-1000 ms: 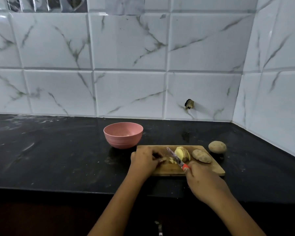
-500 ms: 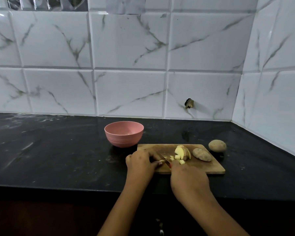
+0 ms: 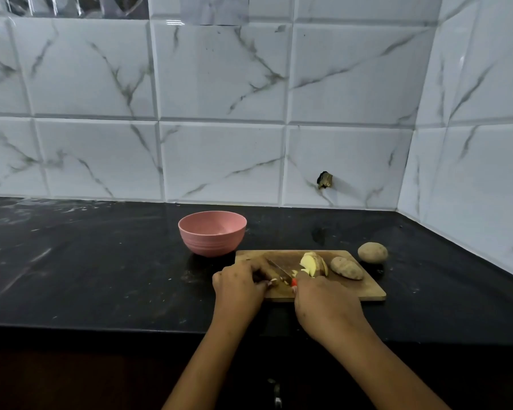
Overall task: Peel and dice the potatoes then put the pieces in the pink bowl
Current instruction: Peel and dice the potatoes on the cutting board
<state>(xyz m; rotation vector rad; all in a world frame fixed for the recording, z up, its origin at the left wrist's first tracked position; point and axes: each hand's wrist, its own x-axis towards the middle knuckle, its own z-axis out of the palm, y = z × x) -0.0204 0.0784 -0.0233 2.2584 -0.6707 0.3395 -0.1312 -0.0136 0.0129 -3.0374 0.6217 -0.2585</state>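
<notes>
A wooden cutting board lies on the black counter. My right hand grips a red-handled knife, blade down across the board's left part. My left hand holds a small pale potato piece against the board beside the blade; the piece is mostly hidden under my fingers. A few pale diced bits lie by the blade. A stack of peeled potato slices sits mid-board, with an unpeeled potato to its right. A second unpeeled potato rests on the counter. The pink bowl stands left of the board.
The black counter runs left and ends in a front edge just below my wrists. White marble-look tiles close the back and right sides. A small dark hole marks the back wall.
The knife was lifted and angled a second ago; it has since come down to the board beside my left fingers, and my right hand has moved left and forward.
</notes>
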